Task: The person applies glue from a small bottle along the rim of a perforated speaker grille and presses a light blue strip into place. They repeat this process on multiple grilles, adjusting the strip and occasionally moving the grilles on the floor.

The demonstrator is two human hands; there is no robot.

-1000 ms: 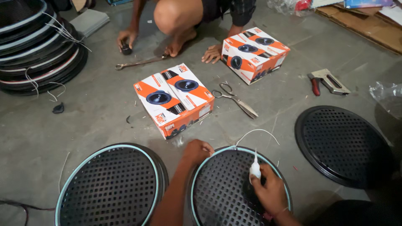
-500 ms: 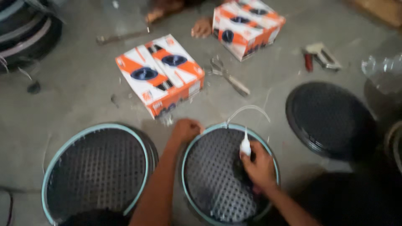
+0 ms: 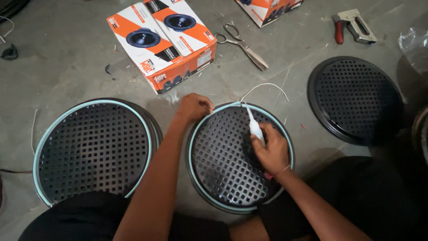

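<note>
Down close, the right hand (image 3: 269, 149) is clenched around a small white tube (image 3: 255, 127), its nozzle pointing up at the far rim of the round black grille (image 3: 223, 169) lying flat on the concrete floor (image 3: 67, 67). The left hand (image 3: 194, 107) sits at that same rim, fingers curled shut and pressing on the pale teal edging strip (image 3: 196, 134); whether they pinch the strip I cannot tell. A thin white cord (image 3: 267, 85) loops off from the rim just beyond. To the left lies a second grille with teal edging (image 3: 91, 149); to the right, a plain black grille (image 3: 354, 98). Further out, an orange-and-white speaker box (image 3: 162, 42), then scissors (image 3: 243, 44) beside it, and a staple gun (image 3: 352, 27) well off to the right.
</note>
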